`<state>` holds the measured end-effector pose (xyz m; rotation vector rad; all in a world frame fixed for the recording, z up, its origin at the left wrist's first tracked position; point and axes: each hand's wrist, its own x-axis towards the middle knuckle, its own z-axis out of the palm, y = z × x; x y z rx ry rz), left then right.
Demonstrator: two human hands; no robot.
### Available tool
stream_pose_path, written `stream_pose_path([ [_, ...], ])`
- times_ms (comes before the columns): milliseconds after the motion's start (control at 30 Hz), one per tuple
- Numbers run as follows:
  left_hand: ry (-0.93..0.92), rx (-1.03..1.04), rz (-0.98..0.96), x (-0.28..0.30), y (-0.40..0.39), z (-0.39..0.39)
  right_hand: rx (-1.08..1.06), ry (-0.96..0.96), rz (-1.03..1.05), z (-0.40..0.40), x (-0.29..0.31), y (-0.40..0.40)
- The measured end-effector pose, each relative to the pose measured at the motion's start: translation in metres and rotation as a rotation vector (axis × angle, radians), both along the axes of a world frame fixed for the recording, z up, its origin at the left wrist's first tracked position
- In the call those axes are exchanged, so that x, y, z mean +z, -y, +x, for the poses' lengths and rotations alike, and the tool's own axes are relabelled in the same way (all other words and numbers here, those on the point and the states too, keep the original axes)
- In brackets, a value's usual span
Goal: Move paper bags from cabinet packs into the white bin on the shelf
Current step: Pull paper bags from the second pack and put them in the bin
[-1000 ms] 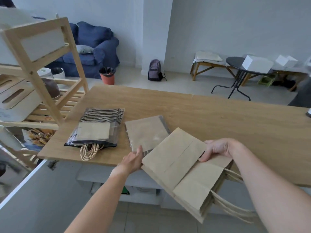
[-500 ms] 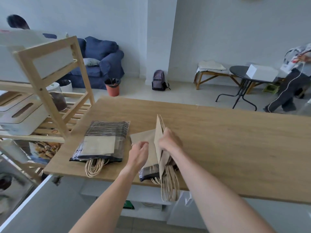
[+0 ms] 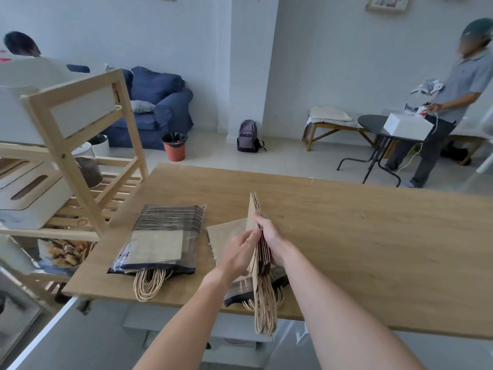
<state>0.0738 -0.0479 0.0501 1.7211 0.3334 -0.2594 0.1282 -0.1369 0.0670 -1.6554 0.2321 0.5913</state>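
Over table edge [image 3: 186, 297]: both hands, left [image 3: 240, 253] and right [image 3: 269, 240], clamped on upright bags [image 3: 254, 222], probably squaring the stack before binning.

white bin [image 3: 32, 198] — cut by left edge | right hand [image 3: 269, 237] palm — behind bags [image 3: 257, 236]

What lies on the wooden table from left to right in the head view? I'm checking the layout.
Sealed pack of bags → left hand → upright stack of paper bags → right hand.
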Motion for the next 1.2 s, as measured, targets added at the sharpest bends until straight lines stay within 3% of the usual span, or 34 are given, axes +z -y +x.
stream_pose_path([
  [200, 0.069, 0.041, 0.094, 0.004, -0.005, 0.003, -0.082, -0.098, 0.064, -0.001, -0.007, 0.014],
  [433, 0.355, 0.130, 0.295, 0.017, -0.016, -0.007, -0.170, -0.126, 0.121, 0.007, -0.030, 0.021],
  [667, 0.275, -0.029, 0.349, 0.016, -0.004, -0.014, -0.069, -0.125, 0.066, 0.000, -0.014, 0.023],
  [1200, 0.360, 0.029, 0.349, 0.011, -0.004, -0.014, -0.084, -0.147, 0.121, -0.001, -0.013, 0.033],
])
